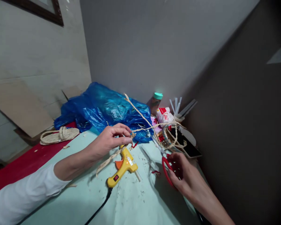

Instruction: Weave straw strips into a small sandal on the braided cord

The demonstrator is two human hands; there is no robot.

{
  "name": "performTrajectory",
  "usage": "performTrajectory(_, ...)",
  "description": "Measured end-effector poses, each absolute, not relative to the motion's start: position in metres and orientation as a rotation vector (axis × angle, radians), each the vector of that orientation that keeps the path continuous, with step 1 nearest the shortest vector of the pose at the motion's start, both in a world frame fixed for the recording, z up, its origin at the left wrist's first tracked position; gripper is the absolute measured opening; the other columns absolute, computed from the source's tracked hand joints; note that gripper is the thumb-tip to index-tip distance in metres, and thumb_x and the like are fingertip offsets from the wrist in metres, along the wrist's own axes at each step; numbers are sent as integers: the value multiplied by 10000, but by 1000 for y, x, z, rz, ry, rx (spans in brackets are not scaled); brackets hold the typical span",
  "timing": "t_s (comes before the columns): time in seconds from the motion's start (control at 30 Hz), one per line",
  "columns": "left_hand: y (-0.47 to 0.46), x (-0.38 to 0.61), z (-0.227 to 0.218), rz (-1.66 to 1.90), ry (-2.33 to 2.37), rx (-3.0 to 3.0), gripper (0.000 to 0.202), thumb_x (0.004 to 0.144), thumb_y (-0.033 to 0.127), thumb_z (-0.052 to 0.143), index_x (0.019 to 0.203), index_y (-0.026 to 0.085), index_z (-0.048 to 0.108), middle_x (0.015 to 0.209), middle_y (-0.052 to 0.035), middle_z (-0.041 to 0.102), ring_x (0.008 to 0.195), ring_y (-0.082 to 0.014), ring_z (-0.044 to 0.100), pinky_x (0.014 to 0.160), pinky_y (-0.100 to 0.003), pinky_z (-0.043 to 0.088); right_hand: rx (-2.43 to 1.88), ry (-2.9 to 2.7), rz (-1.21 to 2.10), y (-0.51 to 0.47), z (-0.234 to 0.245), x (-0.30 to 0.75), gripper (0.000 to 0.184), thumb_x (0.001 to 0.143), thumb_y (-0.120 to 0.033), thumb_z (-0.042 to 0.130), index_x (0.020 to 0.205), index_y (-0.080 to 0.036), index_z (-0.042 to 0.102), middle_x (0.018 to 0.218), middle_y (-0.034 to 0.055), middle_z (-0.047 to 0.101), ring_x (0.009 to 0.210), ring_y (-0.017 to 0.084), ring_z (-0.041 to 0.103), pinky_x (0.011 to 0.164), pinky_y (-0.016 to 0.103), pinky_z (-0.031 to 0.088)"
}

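Note:
My left hand pinches a braided straw rope near its middle; one end hangs down toward the table, the other runs off toward a round woven piece at the right. My right hand grips red-handled scissors, whose blades point up toward the rope. A yellow glue gun lies on the pale green table just below my left hand, its black cord trailing toward me.
A crumpled blue plastic bag fills the back of the table. A coil of straw rope lies on a red cloth at the left. A bottle with a teal cap, glue sticks and small packets crowd the right corner by the wall.

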State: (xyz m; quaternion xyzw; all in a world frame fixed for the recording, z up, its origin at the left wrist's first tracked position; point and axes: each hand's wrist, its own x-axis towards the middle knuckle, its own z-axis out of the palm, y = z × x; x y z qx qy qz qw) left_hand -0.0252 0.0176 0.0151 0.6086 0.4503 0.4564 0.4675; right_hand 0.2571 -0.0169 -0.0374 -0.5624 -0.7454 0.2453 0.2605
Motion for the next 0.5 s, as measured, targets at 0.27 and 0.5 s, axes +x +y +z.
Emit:
performTrajectory(0.27, 3, -14, 8, 931, 995, 1235, 209, 744, 308, 714, 907, 177, 712, 719, -15, 632, 547, -92, 484, 485, -203, 310, -1382, -1812, 951, -37, -22, 237, 476, 778, -422, 688, 1187, -269, 500, 829, 21, 590, 722, 201, 596, 649, 303, 509)
performTrajectory(0.5, -5, -3, 4, 908, 1002, 1271, 197, 761, 274, 696, 932, 186, 741, 819, -30, 667, 691, -134, 565, 599, -228, 405, -1421, -2079, 781, -50, -21, 225, 499, 749, -453, 708, 1141, -276, 456, 995, 42, 589, 827, 226, 551, 762, 347, 466)
